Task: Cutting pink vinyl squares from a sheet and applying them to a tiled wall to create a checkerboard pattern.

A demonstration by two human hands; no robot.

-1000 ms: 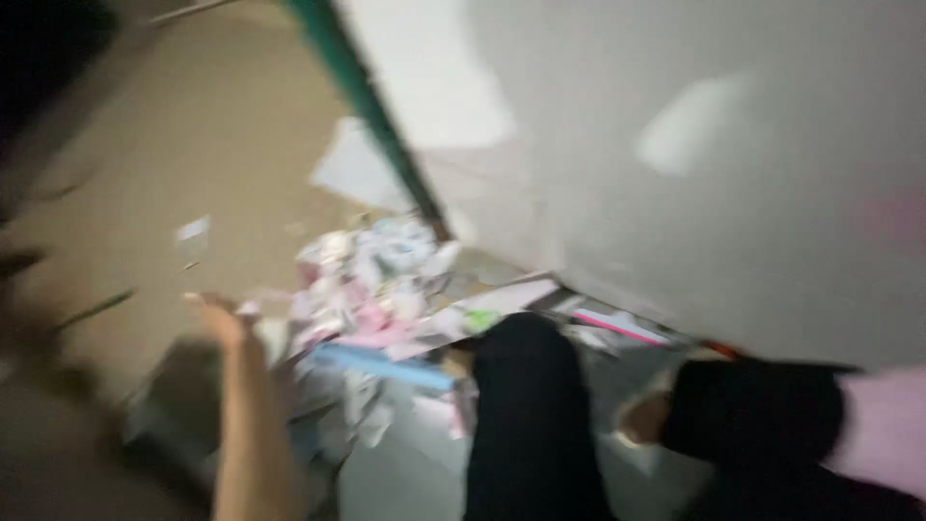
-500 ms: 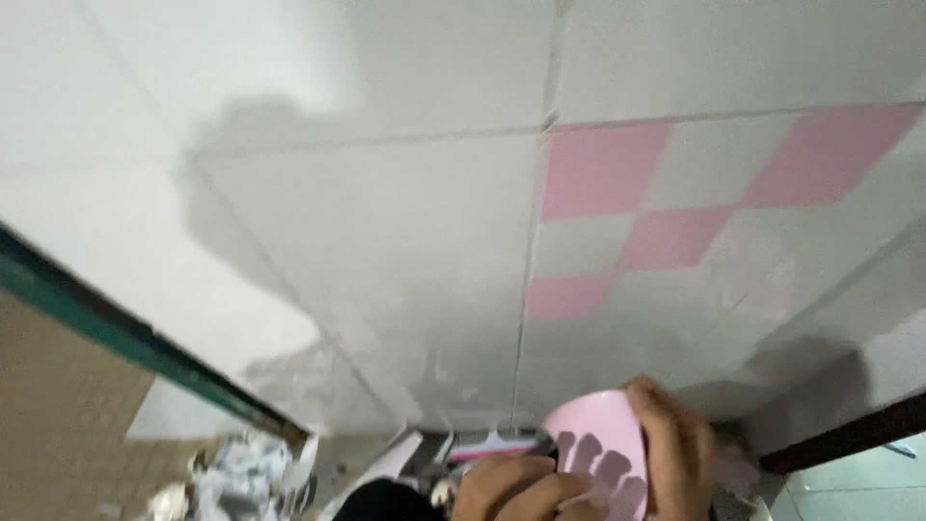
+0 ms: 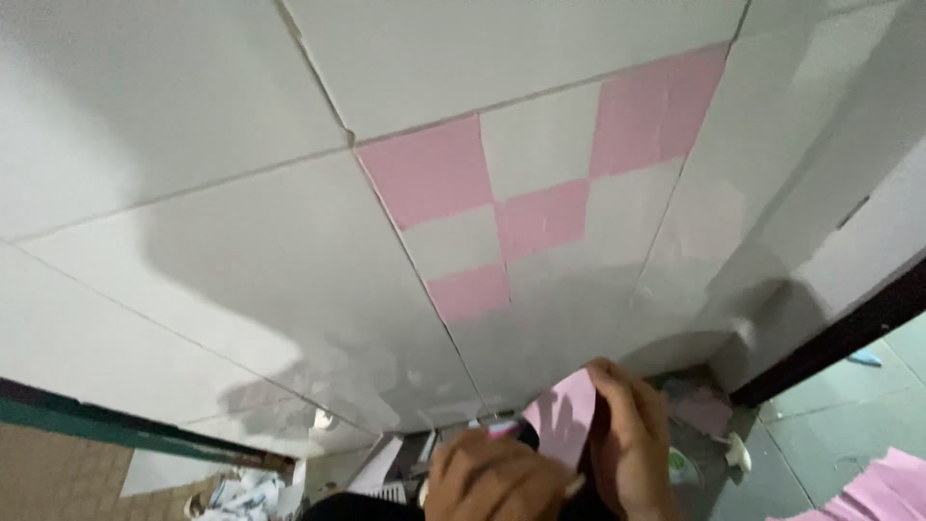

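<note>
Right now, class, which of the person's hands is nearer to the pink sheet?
Right. The right hand touches the pink sheet along its right edge, fingers curled over it; the left hand sits just below its lower left.

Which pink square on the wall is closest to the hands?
The lowest pink square, at the bottom of the checker pattern. It sits just above the left hand and right hand; the other three are higher up.

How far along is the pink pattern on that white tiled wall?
Done: four pink squares already sit on the white wall in a checker layout. In hand: the left hand and right hand both grip one more pink sheet, low by the wall's foot. Left: most tiles are bare, and further pink sheets lie on the floor at lower right.
</note>
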